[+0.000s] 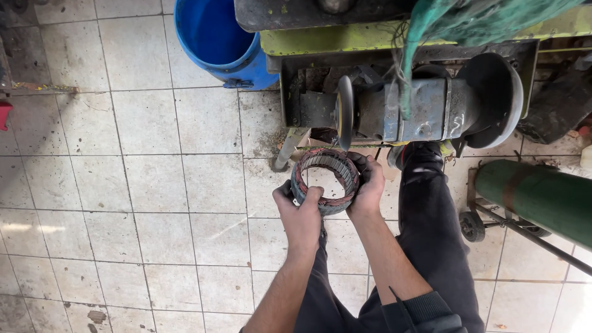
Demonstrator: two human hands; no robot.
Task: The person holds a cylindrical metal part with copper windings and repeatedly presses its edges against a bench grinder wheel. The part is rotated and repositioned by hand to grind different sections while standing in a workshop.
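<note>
A: Where is the stator ring (325,180) held?

B: Just below the bench grinder (407,108), at six o'clock from its wheel. The left hand (300,216) is closed on the rim at seven o'clock, the right hand (369,185) at three.

A: How is it judged to handle?

B: Stiff and probably heavy; the outer steel rim is the safer hold, since the copper windings look fragile.

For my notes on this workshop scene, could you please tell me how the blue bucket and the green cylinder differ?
The blue bucket stands upright on the tiled floor, open at the top; the green cylinder lies tilted on a wheeled cart and looks closed. The bucket is bright blue, the cylinder dull green with a rusty band. Both are round and cut off by the frame.
</note>
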